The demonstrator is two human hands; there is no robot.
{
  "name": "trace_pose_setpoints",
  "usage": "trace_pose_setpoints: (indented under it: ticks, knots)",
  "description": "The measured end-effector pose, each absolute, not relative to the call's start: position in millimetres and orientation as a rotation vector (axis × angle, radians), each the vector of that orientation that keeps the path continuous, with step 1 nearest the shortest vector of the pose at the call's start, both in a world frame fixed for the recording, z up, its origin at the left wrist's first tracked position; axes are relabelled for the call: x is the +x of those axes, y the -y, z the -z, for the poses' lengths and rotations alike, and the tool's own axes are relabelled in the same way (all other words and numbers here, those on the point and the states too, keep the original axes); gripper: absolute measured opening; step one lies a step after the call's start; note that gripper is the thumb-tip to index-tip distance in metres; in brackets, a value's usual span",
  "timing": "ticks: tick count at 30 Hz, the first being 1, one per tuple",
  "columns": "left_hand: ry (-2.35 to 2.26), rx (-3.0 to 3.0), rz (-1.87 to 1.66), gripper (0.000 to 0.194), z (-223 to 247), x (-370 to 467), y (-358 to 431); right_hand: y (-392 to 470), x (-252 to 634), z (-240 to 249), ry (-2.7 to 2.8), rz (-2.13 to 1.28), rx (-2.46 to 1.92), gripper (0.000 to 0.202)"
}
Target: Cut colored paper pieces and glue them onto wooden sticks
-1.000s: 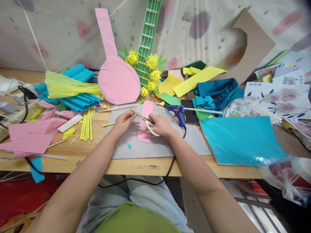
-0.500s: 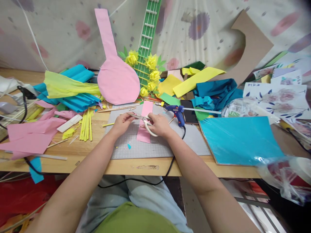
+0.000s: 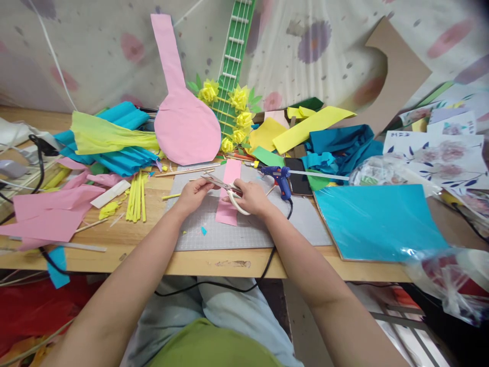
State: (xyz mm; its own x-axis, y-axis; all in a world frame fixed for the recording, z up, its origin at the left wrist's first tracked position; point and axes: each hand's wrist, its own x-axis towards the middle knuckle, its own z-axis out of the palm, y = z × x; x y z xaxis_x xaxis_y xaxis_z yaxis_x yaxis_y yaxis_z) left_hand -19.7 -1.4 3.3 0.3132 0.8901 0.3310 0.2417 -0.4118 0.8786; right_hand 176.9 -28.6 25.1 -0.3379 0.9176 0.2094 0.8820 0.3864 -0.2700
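My right hand [image 3: 252, 197] is closed round the white handles of a pair of scissors [image 3: 237, 203]. The blades point left over a pink paper strip [image 3: 228, 215] and stand a little apart. Beside the blade tips, my left hand [image 3: 194, 195] is pinched closed, and whatever is between its fingers is too small to make out. The pink strip lies upright in the view on a grey cutting mat [image 3: 252, 237], partly covered by the scissors and my right hand. A scrap of blue paper [image 3: 204, 231] rests on the mat nearby.
A blue glue gun [image 3: 280, 179] lies right of my hands, its black cable running over the table edge. Behind stand a pink lute-shaped piece [image 3: 187, 127] and a green stringed neck with yellow flowers [image 3: 231, 71]. Yellow sticks [image 3: 136, 199] lie left, a blue sheet [image 3: 378, 221] right.
The scissor blades have spread slightly apart near my left fingers. Both hands stay in nearly the same place; the whole view has shifted a little.
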Motion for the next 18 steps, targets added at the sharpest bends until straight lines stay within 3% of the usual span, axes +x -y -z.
trace_pose_setpoints:
  ticks: [8, 18]
  knots:
    - [-0.97, 1.828, -1.102, 0.027, -6, -17, 3, 26, 183, -25, 2.252, -0.132, -1.672, 0.045]
    - [-0.905, 1.919, -1.043, 0.031, -7, -16, 3, 25, 190, -29, 2.412, -0.258, -1.487, 0.046]
